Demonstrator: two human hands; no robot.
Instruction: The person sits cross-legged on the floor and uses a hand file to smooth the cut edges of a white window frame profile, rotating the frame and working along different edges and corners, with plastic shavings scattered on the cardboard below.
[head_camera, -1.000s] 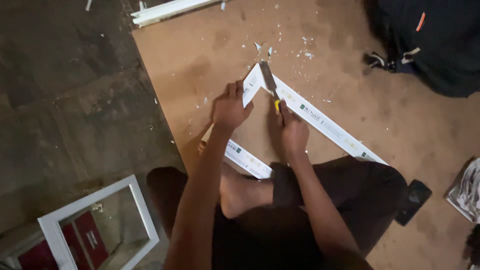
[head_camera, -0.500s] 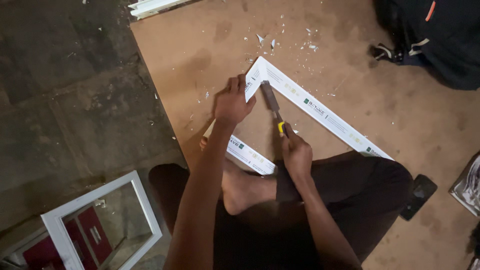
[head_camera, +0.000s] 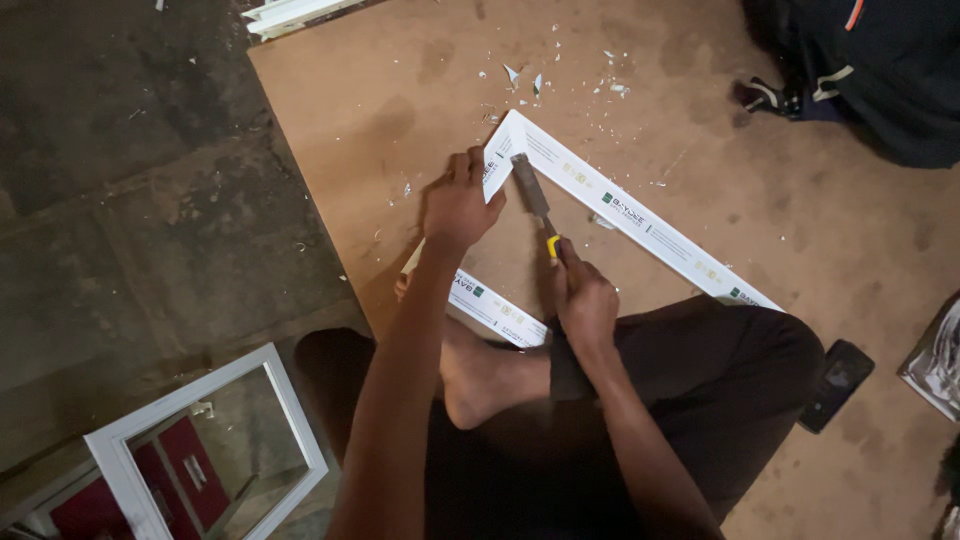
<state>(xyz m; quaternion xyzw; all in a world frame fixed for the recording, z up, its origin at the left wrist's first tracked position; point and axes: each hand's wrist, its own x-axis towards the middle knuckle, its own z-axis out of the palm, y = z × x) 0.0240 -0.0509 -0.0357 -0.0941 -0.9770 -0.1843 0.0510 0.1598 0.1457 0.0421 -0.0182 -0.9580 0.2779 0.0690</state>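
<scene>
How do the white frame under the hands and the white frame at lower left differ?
The frame under the hands is open, a corner of joined strips lying flat on the brown board, with printed film; the left hand presses it and the right hand works a chisel on it. The lower-left frame is closed, plain and untouched. Both are white.

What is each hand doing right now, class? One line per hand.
Left hand: pressed down on the white frame near its corner, fingers bent, steadying it.
Right hand: closed around the yellow-handled chisel, blade at the frame's corner.
</scene>
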